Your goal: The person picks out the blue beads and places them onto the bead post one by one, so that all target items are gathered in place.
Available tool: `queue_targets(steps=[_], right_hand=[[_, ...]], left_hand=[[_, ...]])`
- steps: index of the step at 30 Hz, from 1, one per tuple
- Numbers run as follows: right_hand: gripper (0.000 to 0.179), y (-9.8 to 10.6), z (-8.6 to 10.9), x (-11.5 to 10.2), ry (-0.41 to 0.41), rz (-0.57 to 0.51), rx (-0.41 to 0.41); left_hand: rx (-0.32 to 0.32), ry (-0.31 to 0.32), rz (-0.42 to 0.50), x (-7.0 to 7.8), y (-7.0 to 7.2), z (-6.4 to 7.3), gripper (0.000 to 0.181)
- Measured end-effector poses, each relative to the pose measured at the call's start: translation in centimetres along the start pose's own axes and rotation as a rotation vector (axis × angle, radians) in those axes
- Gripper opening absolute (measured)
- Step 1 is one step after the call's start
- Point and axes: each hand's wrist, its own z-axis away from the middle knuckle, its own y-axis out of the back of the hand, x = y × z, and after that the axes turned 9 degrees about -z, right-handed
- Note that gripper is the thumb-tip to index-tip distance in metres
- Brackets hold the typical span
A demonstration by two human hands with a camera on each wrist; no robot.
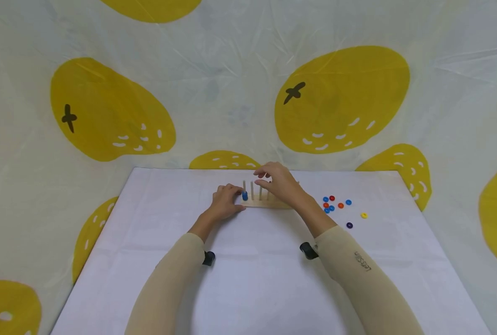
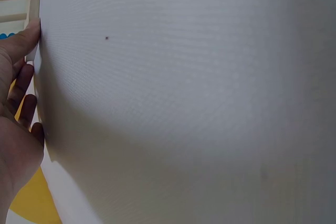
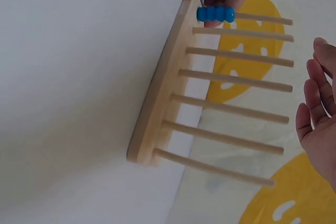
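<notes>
A wooden peg board (image 3: 157,106) with a row of upright pegs stands on the table. Several blue beads (image 3: 216,14) are stacked on the peg at its left end. My left hand (image 1: 224,203) grips that end of the board, thumb at the front edge and fingers around behind. Above the pegs hovers my right hand (image 1: 279,181), its fingers loosely bent and thumb apart from the index finger. Small red spots show by its fingers in the head view; whether they are a bead cannot be told. In the right wrist view no bead shows between the fingertips.
Right of the board lie loose beads: several blue, some orange, a red bead (image 1: 332,198), a yellow bead (image 1: 364,215) and a dark purple bead (image 1: 349,225). A white cloth covers the table (image 1: 248,279). Behind it hangs a fruit-patterned curtain (image 1: 227,93).
</notes>
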Motion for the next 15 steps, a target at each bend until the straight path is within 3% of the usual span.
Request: queue_targets(steps=[6,15], right_hand=[[0.027,2.0,1.8,-0.3,-0.002,-0.002,0.064],[0.027,4.5,4.9,1.3,0.009,0.005,0.166]], left_hand=[[-0.003,-0.006,-0.013,-0.1,0.1,0.0,0.057],[-0.006,-0.007,-0.003,-0.2,-0.1,0.0,0.058]])
